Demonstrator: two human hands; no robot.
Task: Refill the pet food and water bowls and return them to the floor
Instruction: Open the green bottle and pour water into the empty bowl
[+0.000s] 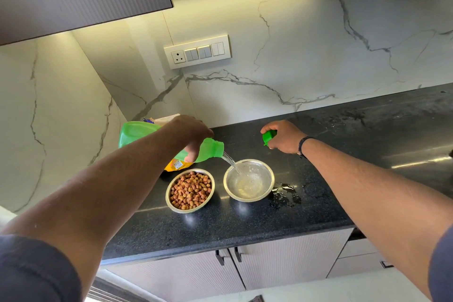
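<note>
Two bare forearms in shot, dark navy short sleeves showing at both lower corners. The right hand (284,136) has a thin black band at its wrist. Left hand (193,130) wears nothing.

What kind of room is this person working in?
Most likely a home kitchen: a dark stone counter with cabinets below, a marble backsplash with a switch panel, and more cabinets overhead.

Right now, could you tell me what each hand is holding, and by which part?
The left hand grips the green bottle around its neck end, tilted to pour. The right hand holds the green cap in its fingers.
</note>
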